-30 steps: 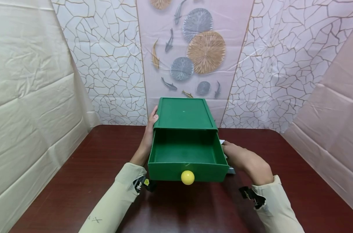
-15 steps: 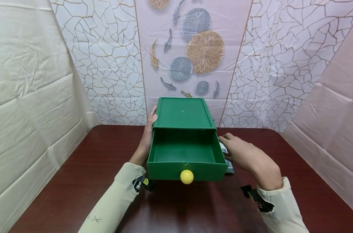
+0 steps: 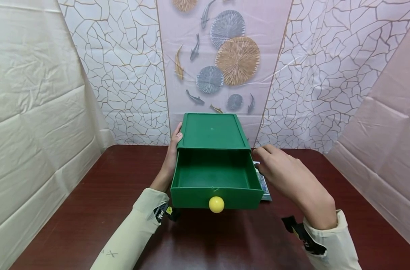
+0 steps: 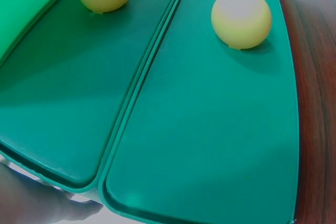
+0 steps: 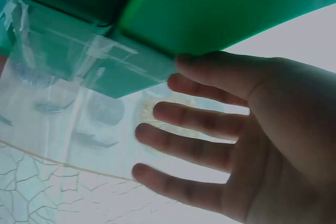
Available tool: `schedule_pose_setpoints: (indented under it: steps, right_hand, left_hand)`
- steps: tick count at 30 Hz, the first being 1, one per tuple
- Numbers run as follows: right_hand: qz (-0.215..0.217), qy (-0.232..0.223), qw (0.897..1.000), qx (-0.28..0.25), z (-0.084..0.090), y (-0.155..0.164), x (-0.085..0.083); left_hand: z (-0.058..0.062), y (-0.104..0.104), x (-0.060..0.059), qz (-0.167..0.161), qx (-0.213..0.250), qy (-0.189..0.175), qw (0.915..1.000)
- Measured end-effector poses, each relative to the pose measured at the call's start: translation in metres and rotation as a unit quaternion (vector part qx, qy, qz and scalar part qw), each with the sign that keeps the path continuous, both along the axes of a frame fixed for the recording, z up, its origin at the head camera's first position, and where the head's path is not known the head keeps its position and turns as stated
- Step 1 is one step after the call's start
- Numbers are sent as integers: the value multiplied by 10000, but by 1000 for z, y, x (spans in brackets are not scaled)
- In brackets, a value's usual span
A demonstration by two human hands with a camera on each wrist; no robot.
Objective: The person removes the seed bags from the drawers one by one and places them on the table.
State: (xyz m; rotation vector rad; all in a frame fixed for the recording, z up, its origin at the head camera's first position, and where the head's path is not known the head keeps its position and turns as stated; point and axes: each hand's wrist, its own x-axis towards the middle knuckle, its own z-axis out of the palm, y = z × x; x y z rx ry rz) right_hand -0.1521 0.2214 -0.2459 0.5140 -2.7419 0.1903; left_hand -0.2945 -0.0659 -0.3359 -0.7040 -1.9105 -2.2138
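Note:
A green drawer cabinet (image 3: 213,129) stands mid-table with its top drawer (image 3: 191,197) pulled out, bare inside, with a round yellow knob (image 3: 216,204). In the left wrist view, two lower drawer fronts show pushed in, each with a yellow knob (image 4: 241,18). My left hand (image 3: 171,155) rests along the cabinet's left side, thumb by the top edge. My right hand (image 3: 287,172) is beside the drawer's right wall, holding nothing; in the right wrist view its fingers (image 5: 184,148) are spread, with the thumb tip overlapping the green edge.
A flat pale item with blue print (image 3: 265,190) lies right of the cabinet, partly hidden by the drawer and right hand. Clear tape (image 5: 100,51) shows on the cabinet in the right wrist view. The dark red-brown table (image 3: 124,180) ends at patterned cloth behind.
My right hand has come up off the flat printed item, moving slightly farther back, and more of that item shows. The left hand and cabinet have stayed put.

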Motion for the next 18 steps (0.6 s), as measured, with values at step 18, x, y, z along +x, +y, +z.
schedule_pose_setpoints:
  steps: [18]
  right_hand:
    - [1149, 1662, 9791, -208, 8, -27, 25]
  left_hand:
    - [0, 0, -1, -9, 55, 112, 9999]
